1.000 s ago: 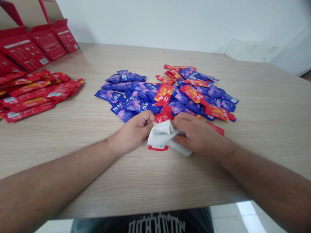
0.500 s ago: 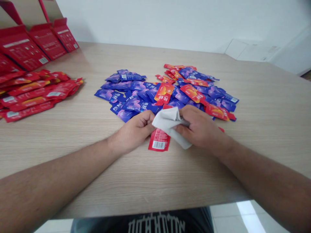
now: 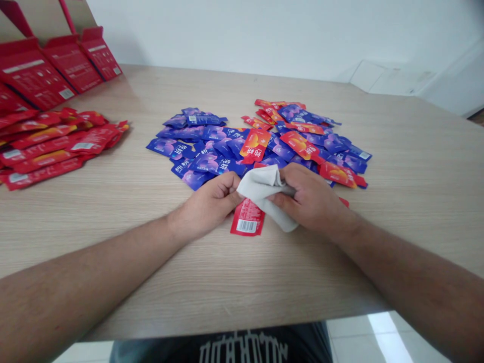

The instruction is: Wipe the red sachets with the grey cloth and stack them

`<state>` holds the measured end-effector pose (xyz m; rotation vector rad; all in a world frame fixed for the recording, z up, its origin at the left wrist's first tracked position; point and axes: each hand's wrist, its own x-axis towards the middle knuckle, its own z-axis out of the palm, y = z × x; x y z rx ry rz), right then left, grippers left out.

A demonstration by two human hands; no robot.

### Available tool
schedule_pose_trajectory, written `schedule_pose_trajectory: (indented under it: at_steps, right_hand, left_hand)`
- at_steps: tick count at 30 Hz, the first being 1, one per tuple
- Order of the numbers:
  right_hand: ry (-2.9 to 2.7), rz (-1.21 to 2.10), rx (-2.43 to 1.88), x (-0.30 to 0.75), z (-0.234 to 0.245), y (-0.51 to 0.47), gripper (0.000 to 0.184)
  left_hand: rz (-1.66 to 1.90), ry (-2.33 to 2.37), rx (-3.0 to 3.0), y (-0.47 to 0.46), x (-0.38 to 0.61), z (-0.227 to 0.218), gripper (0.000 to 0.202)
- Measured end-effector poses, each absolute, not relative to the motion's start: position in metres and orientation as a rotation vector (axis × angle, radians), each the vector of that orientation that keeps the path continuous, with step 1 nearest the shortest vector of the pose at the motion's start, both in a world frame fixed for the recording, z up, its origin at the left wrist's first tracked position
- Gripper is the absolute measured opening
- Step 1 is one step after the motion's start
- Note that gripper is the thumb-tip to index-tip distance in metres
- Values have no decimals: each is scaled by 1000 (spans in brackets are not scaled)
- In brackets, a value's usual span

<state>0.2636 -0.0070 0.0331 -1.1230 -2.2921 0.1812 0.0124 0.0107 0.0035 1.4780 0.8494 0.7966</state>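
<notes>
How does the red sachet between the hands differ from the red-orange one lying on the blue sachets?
The flat red sachet with a white barcode label shows its back; the red-orange sachet shows its printed front. The first is pinched by the left hand and partly covered by the white cloth in the right hand; the second lies free on blue sachets. Both are flat packs.
</notes>
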Motion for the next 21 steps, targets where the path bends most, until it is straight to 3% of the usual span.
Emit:
schedule_pose_trajectory:
  at_steps: [7, 14, 21]
  right_hand:
    - [-2688, 410, -891, 256, 40, -19, 6]
    - [-2240, 170, -1181, 263, 32, -6, 20]
    - [-2677, 439, -890, 255, 39, -18, 5]
  left_hand:
    - [835, 880, 1522, 7, 13, 6, 26]
    - [789, 850, 1526, 13, 11, 3, 29]
    - [831, 880, 1547, 8, 13, 7, 25]
